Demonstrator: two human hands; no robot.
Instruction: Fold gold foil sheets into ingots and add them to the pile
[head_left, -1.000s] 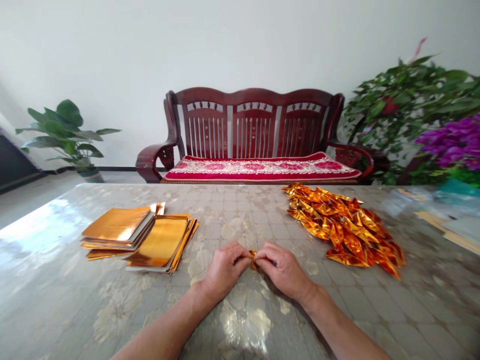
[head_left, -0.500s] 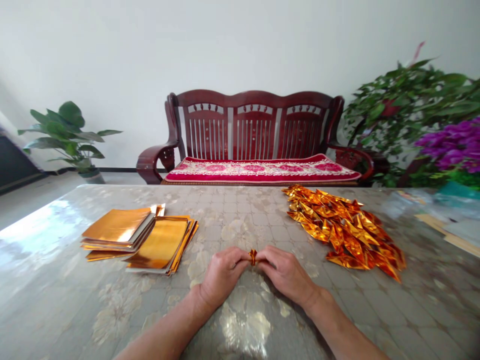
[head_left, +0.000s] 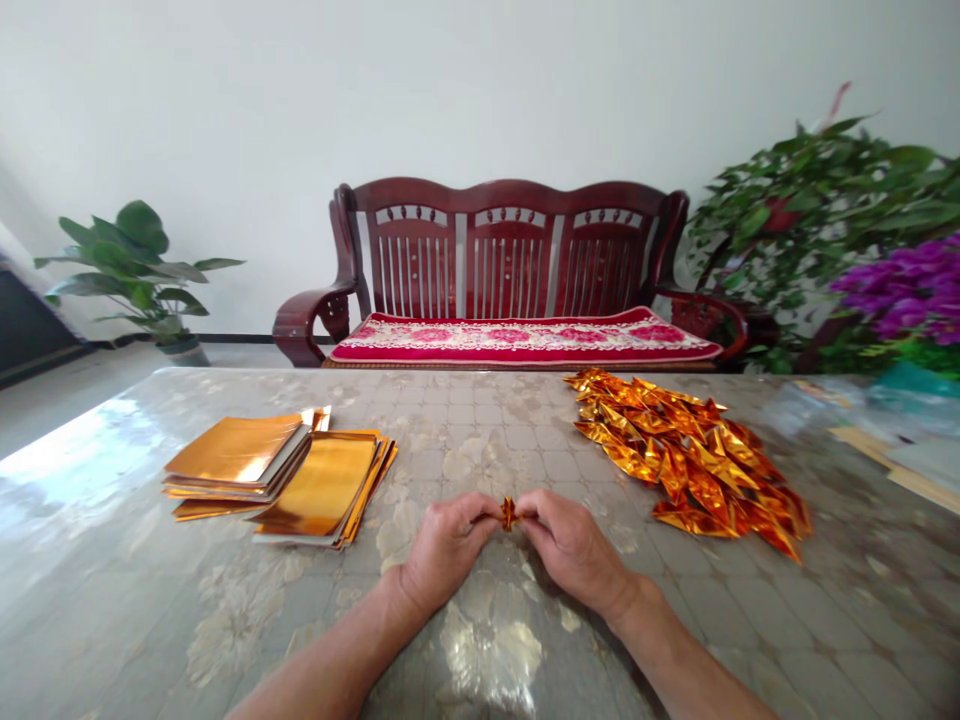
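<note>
Both of my hands meet at the middle of the table over a small folded piece of gold foil paper (head_left: 508, 513). My left hand (head_left: 444, 548) pinches its left side and my right hand (head_left: 571, 545) pinches its right side, fingers curled and closed. Only a small crumpled tip of the foil shows between the fingertips. To the left lie stacks of flat gold foil sheets (head_left: 277, 475). On the right is a heap of several folded gold foil pieces (head_left: 690, 458).
The table (head_left: 150, 620) has a glossy patterned cover. Behind it stands a dark red wooden bench (head_left: 510, 270) with a red cushion. A potted plant (head_left: 131, 265) is at the back left, green and purple plants (head_left: 862, 220) at the right. Papers (head_left: 900, 455) lie at the table's right edge.
My hands stay together on the foil piece and shift only slightly; the visible foil tip between the fingertips has changed shape a little. Stacks and heap are unmoved.
</note>
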